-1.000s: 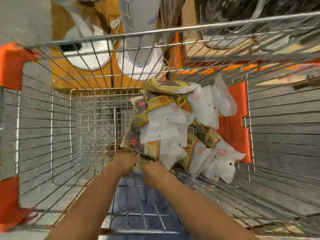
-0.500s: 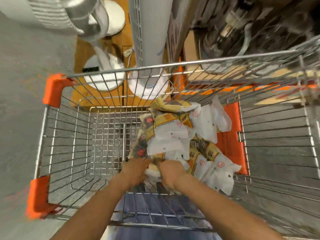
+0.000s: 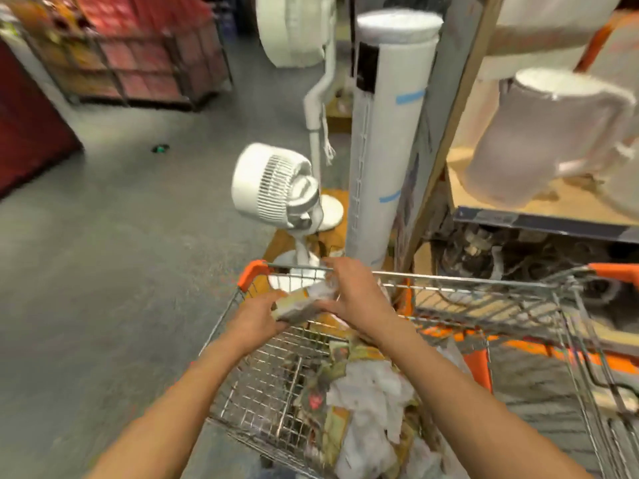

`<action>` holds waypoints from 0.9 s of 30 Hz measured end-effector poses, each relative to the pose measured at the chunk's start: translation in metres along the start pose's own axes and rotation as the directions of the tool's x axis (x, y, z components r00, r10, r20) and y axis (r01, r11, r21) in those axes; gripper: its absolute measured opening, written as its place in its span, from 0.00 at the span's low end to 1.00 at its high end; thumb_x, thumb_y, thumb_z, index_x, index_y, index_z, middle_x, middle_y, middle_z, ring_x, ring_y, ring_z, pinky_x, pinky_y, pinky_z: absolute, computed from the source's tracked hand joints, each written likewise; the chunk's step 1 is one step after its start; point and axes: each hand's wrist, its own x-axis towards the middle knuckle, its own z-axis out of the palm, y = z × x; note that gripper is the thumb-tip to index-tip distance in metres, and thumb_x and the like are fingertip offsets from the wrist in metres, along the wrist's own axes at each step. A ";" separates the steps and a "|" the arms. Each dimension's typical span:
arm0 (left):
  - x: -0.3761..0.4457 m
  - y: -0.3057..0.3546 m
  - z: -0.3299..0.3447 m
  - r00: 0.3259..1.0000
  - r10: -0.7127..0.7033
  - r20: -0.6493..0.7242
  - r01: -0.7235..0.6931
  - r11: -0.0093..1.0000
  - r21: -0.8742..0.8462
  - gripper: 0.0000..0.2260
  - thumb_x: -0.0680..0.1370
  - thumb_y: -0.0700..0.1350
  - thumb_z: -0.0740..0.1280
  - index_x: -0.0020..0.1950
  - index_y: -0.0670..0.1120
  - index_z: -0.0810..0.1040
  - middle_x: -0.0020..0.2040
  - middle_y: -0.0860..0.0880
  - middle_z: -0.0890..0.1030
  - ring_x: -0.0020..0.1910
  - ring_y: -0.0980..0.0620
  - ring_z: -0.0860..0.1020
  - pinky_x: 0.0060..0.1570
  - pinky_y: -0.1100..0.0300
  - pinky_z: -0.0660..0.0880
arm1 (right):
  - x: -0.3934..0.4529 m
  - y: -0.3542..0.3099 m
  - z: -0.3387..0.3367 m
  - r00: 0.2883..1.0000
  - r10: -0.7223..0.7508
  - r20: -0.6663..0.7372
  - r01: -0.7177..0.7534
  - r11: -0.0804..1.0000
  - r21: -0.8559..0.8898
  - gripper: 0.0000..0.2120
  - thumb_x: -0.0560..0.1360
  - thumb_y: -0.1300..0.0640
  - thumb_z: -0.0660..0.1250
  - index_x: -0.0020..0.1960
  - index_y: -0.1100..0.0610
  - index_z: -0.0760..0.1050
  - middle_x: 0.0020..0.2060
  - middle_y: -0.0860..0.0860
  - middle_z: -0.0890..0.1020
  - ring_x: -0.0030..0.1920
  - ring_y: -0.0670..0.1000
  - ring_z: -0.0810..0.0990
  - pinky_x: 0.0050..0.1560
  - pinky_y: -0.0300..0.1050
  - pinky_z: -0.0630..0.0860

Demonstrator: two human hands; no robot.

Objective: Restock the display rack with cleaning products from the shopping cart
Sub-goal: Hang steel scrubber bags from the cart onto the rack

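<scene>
A wire shopping cart (image 3: 449,280) with orange corner guards stands in front of me. Inside it lies a heap of white and yellow product packets (image 3: 363,402). Both my hands hold one packet (image 3: 304,300) lifted above the cart's front left part. My left hand (image 3: 256,321) grips its near end, and my right hand (image 3: 356,299) grips its far end from above. The packet is blurred and partly hidden by my fingers.
A white pedestal fan (image 3: 276,188) and a tall white tower fan (image 3: 383,133) stand on the floor just beyond the cart. To the right is a wooden shelf rack (image 3: 553,205) holding white appliances. Red crates (image 3: 138,50) sit at the far left.
My hands were down in the cart at the heap's near edge; now they are raised above the cart rim with one packet between them. The view has tilted up to show the fans and shelf.
</scene>
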 end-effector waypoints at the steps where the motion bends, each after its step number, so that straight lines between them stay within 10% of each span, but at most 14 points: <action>1: -0.012 0.009 -0.016 0.996 -0.026 -0.083 0.021 0.998 -0.060 0.23 0.67 0.48 0.74 0.61 0.51 0.77 0.51 0.52 0.81 0.51 0.51 0.78 0.44 0.62 0.71 | 0.003 -0.010 -0.010 0.997 0.023 -0.072 -0.014 0.994 0.111 0.36 0.68 0.47 0.74 0.69 0.59 0.65 0.64 0.56 0.71 0.66 0.55 0.67 0.64 0.46 0.63; 4: -0.052 0.028 -0.061 0.933 -0.197 -0.302 0.088 0.937 -0.339 0.13 0.68 0.45 0.75 0.51 0.48 0.79 0.45 0.50 0.81 0.44 0.54 0.75 0.36 0.68 0.70 | 0.012 -0.046 -0.030 0.969 0.192 -0.154 -0.105 0.888 0.448 0.38 0.66 0.52 0.76 0.69 0.60 0.63 0.64 0.56 0.70 0.65 0.54 0.69 0.63 0.46 0.67; 6: -0.086 0.029 -0.089 0.874 -0.301 -0.382 0.078 0.862 -0.501 0.16 0.64 0.51 0.76 0.49 0.50 0.79 0.46 0.47 0.82 0.46 0.51 0.79 0.46 0.63 0.76 | 0.018 -0.075 -0.035 0.975 0.221 0.028 -0.182 0.719 0.671 0.33 0.68 0.55 0.75 0.67 0.62 0.66 0.62 0.57 0.74 0.59 0.57 0.76 0.51 0.45 0.75; 10: -0.172 0.028 -0.135 0.794 -0.405 -0.453 -0.186 0.548 -0.815 0.16 0.65 0.41 0.74 0.51 0.44 0.80 0.53 0.41 0.82 0.50 0.44 0.81 0.59 0.46 0.74 | 0.013 -0.156 -0.036 0.945 -0.143 0.293 -0.115 0.694 0.711 0.19 0.72 0.54 0.71 0.60 0.59 0.74 0.57 0.54 0.79 0.55 0.52 0.79 0.52 0.50 0.78; 14: -0.268 0.038 -0.169 0.695 -0.393 -0.602 -0.391 0.495 -0.776 0.22 0.65 0.42 0.72 0.59 0.40 0.78 0.53 0.42 0.83 0.52 0.44 0.81 0.54 0.51 0.77 | -0.022 -0.256 -0.050 0.846 -0.470 0.250 0.038 0.523 0.852 0.07 0.73 0.61 0.69 0.51 0.56 0.76 0.46 0.53 0.81 0.47 0.48 0.78 0.49 0.48 0.75; 18: -0.388 0.054 -0.206 0.547 -0.368 -0.752 -0.550 0.519 -0.654 0.31 0.60 0.50 0.80 0.59 0.40 0.78 0.56 0.39 0.81 0.53 0.44 0.81 0.49 0.54 0.78 | -0.071 -0.359 -0.069 0.494 -0.844 0.208 -0.007 0.236 0.972 0.17 0.69 0.60 0.69 0.57 0.59 0.76 0.50 0.52 0.83 0.50 0.49 0.81 0.49 0.41 0.77; 20: -0.444 0.068 -0.219 0.370 -0.389 -0.844 -0.513 0.672 -0.535 0.27 0.64 0.50 0.77 0.60 0.40 0.77 0.55 0.41 0.82 0.52 0.46 0.81 0.51 0.55 0.78 | -0.102 -0.410 -0.076 0.356 -0.930 0.092 -0.033 0.086 0.996 0.17 0.68 0.63 0.69 0.57 0.58 0.76 0.51 0.52 0.83 0.51 0.50 0.81 0.50 0.40 0.78; 23: -0.527 0.099 -0.233 -0.130 -0.358 -0.924 -0.124 0.931 -0.343 0.27 0.69 0.48 0.74 0.65 0.42 0.70 0.57 0.47 0.80 0.52 0.53 0.80 0.54 0.59 0.76 | -0.164 -0.487 -0.086 0.385 -0.911 -0.147 0.048 -0.140 0.989 0.15 0.66 0.62 0.72 0.52 0.52 0.78 0.44 0.47 0.84 0.43 0.47 0.81 0.41 0.40 0.78; 25: -0.581 0.127 -0.232 -0.427 -0.176 -0.887 0.221 0.931 -0.292 0.26 0.71 0.47 0.73 0.65 0.47 0.68 0.57 0.49 0.76 0.52 0.55 0.77 0.56 0.60 0.74 | -0.213 -0.531 -0.094 0.406 -0.867 -0.289 0.086 -0.278 0.957 0.12 0.66 0.59 0.70 0.49 0.49 0.78 0.39 0.43 0.83 0.38 0.43 0.79 0.35 0.41 0.78; 27: -0.628 0.161 -0.226 -0.471 0.000 -0.882 0.426 0.876 -0.227 0.18 0.73 0.47 0.71 0.59 0.51 0.70 0.55 0.50 0.77 0.52 0.56 0.76 0.56 0.59 0.73 | -0.267 -0.564 -0.103 0.395 -0.820 -0.413 0.100 -0.409 0.907 0.13 0.67 0.59 0.71 0.51 0.49 0.78 0.41 0.43 0.83 0.41 0.42 0.80 0.41 0.42 0.79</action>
